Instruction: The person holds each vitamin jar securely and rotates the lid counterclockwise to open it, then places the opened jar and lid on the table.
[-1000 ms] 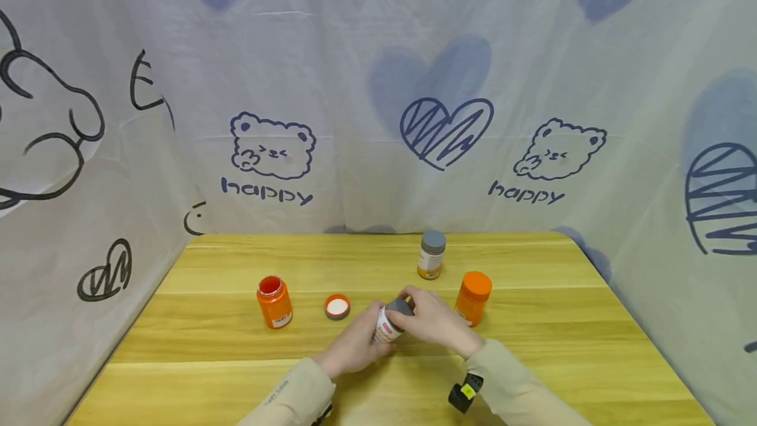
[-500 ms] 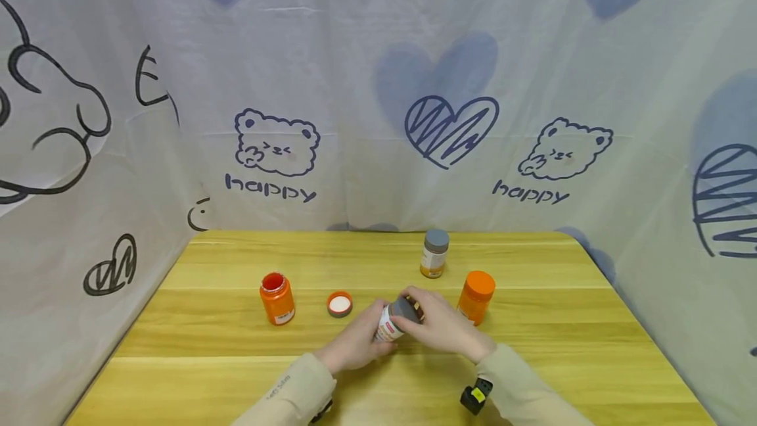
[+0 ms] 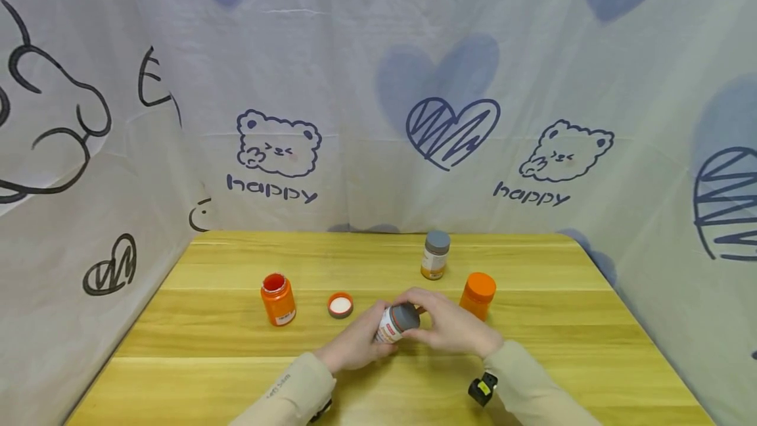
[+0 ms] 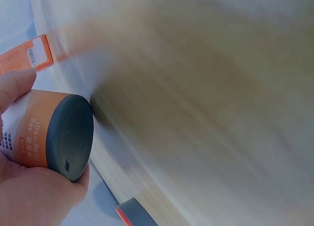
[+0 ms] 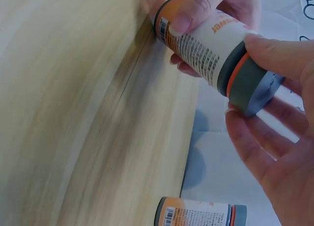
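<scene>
A white-and-orange supplement bottle with a grey cap is held tilted above the near middle of the table. My left hand grips its body; the dark base faces the camera in the left wrist view. At the cap, my right hand has its thumb on one side and fingertips on the other, as the right wrist view shows. An orange ring shows just below the grey cap. The bottle's contents are hidden.
An uncapped orange bottle stands left, with an upturned cap beside it. A similar grey-capped bottle stands behind my hands. Right of it is an orange bottle with an orange lid, partly behind my right hand. Cloth hangs behind the table.
My right hand has shifted slightly right and its fingers have turned around the cap, leaving more of the cap's top visible. My left hand keeps its grip on the bottle.
</scene>
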